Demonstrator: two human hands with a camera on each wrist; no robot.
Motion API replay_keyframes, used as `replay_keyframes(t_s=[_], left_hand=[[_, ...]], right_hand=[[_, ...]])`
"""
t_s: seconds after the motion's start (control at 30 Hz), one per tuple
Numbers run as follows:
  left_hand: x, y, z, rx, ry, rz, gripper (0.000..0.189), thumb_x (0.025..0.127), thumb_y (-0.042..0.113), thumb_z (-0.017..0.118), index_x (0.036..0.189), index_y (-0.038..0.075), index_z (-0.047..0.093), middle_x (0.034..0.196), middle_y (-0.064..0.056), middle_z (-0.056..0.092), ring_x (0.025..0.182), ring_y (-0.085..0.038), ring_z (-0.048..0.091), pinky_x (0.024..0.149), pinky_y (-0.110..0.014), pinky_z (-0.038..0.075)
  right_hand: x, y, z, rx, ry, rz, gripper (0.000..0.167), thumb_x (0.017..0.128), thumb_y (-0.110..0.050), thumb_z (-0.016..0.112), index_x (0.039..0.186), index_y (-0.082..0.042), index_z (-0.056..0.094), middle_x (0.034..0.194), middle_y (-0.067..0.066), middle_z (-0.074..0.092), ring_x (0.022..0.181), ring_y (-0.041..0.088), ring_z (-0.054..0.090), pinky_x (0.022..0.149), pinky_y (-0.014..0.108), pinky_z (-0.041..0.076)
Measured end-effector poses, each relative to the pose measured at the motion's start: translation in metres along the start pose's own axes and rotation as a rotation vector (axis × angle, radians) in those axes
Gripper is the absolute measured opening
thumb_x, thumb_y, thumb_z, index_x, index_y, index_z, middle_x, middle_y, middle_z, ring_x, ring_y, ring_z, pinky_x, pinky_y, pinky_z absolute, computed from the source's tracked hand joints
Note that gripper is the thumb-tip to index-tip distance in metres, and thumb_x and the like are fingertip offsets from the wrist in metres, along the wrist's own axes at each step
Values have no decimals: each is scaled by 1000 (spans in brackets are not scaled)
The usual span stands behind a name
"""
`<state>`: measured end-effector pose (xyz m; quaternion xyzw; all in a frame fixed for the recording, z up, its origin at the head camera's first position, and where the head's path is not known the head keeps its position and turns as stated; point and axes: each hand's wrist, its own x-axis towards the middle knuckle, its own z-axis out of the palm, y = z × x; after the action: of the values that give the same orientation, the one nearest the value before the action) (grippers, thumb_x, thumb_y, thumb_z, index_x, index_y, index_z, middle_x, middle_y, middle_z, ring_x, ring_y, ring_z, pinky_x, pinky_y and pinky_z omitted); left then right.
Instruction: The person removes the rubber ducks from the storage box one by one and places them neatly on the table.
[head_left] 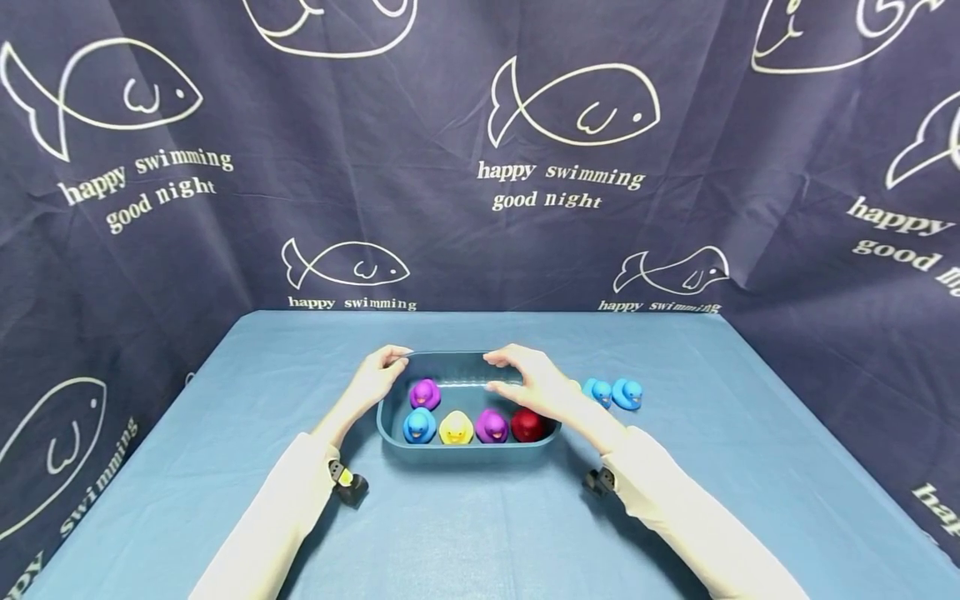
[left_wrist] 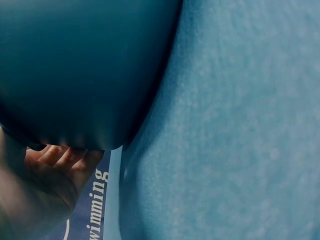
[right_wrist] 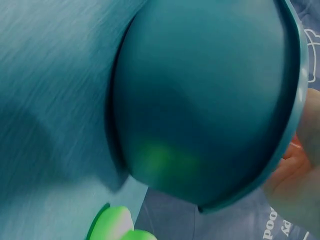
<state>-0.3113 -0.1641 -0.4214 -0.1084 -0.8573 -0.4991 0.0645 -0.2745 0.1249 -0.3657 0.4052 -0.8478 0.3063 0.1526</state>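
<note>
A teal plastic bin [head_left: 471,454] stands on the table with several rubber ducks in it. Along its front side sit a blue duck [head_left: 419,426], a yellow duck [head_left: 456,428], a purple duck [head_left: 492,426] and a red duck [head_left: 527,427], partly covered by my right hand. Another purple duck [head_left: 424,394] is farther back at the left. My left hand [head_left: 377,375] holds the bin's back left corner, thumb at the rim. Over the bin's right part, my right hand [head_left: 534,379] hovers with thumb and fingers spread apart, nothing visible between them.
Right of the bin, two blue ducks [head_left: 627,394] rest on the blue tablecloth [head_left: 480,533]. A bright green duck [right_wrist: 112,223] shows beside the bin in the right wrist view. A dark fish-print curtain [head_left: 450,208] hangs behind the table and at both sides.
</note>
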Motion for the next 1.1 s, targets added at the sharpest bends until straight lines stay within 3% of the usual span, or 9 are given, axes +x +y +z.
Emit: replay_keyframes(t_s=[0.43,0.83,1.1], left_hand=[[0,-1,-1,-3,5,15,25,92,9,53,114,0,61,101,-18,67,84,-15,53,74,-26,41],[-1,0,-1,9,9,15,24,93,10,54,114,1,62,104,-18,68,92,-19,57,80,-29,41],[0,0,0,13,7,13,24,94,9,52,114,1,61,103,-18,68,87,-17,56,77,-27,41]], right_hand=[[14,-14,18,-9,-48,52,38,81,-22,73,114,-5,64,108,10,67,100,20,62,90,34,48],[30,-28,32,73,-122,184,39,85,-26,69,118,-7,61,113,11,65,104,21,59,91,37,48],[36,-34,47,71,-136,179,39,84,-24,70,116,-2,61,111,13,65,101,23,60,91,36,48]])
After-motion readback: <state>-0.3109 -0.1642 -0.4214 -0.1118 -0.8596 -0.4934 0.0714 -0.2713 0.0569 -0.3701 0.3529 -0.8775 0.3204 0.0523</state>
